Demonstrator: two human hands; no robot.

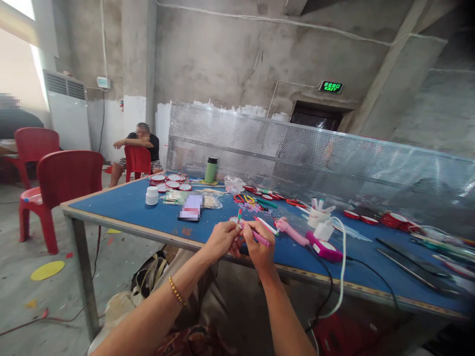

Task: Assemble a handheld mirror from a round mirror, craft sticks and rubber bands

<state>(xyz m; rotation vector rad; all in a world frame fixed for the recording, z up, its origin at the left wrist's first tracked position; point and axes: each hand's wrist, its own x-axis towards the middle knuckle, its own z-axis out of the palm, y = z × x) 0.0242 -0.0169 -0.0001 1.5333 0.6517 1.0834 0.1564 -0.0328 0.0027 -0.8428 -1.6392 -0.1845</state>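
The pen (261,239) is pink and slim, lying slantwise in the right hand (264,251), its front end angled up and leftward; the piece (239,214) is small and narrow, showing green and red, and stands roughly upright at the fingertips of the left hand (223,237); the two are close together; from here I can't tell whether they touch.
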